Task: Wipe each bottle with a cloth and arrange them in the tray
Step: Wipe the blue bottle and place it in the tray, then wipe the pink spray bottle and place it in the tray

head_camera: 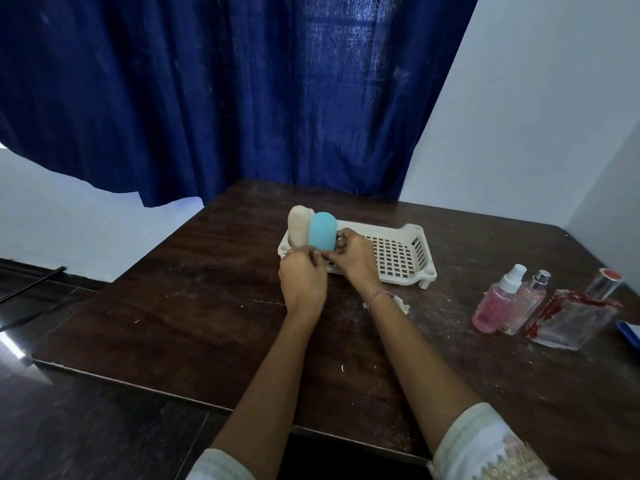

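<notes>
Head view: the dark brown wooden tabletop (207, 306) spreads out beyond the person's forearms. The white perforated plastic tray (398, 251) sits right ahead of both hands, its near left corner under their fingertips and most of its open floor stretching away to the right of the right hand.

Well apart to the right of the right hand stands a group not yet trayed: a squat rectangular clear glass bottle with red trim (575, 317), a pink liquid spray bottle with a white pump (495, 306), and between them a slim clear bottle with a silver cap (531, 296).

The light blue round-topped plastic bottle (322, 230) stands upright in the tray's left end, its long axis vertical, rising just beyond and above the fingertips of both hands. A cream round-topped plastic bottle (298, 225) stands touching or just beside it, on its left and slightly farther from the hands.

The left hand (303, 282) and the right hand (355, 259) meet at the blue bottle's base, fingers curled in and pinching its lower end from either side; both are equally near it. Judging by this, the bottle is being seated, and the next reach falls to the right hand, which is nearer the waiting group.

A small crumpled white cloth (403, 304) lies on the tabletop just beside the right wrist, on its right.
</notes>
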Demonstrator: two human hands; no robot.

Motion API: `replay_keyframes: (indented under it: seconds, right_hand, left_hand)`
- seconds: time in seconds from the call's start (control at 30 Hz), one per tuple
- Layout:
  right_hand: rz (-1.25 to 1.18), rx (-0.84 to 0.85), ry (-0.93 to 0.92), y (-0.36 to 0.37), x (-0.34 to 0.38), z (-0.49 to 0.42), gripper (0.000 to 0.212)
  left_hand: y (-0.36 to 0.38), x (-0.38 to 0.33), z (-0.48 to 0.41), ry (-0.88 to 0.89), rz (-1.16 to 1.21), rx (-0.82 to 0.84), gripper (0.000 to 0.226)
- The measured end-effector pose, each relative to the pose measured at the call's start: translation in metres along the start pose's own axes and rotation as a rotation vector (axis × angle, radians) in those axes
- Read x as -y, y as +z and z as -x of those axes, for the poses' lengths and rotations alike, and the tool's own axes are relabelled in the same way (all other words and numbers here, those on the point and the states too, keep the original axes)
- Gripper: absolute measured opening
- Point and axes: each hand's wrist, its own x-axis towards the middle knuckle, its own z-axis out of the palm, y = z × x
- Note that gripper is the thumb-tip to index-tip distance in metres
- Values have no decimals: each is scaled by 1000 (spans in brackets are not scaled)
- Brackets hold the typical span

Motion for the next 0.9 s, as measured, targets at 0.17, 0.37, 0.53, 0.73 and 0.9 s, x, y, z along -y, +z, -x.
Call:
replay_keyframes:
  seconds: [0.17, 0.37, 0.53, 0.73, 0.9]
  right_hand:
    - [102, 39, -46, -9, 4, 8, 67]
    - [137, -37, -102, -34, 4, 24, 60]
    - [128, -144, -143, -58, 5, 42, 36]
    - [246, -292, -210, -106, -2, 75, 30]
    - [516, -421, -228, -151, -23, 96, 31]
  left_hand:
    - [-2, -4, -1, -44, -7, -6, 22]
    - [-8, -14, 5, -43, 15, -6, 20]
    - [-9, -39, 19, 70, 45, 30, 20]
    - [6, -82, 46, 220, 83, 152, 21]
    - [30, -117, 74, 374, 132, 264, 21]
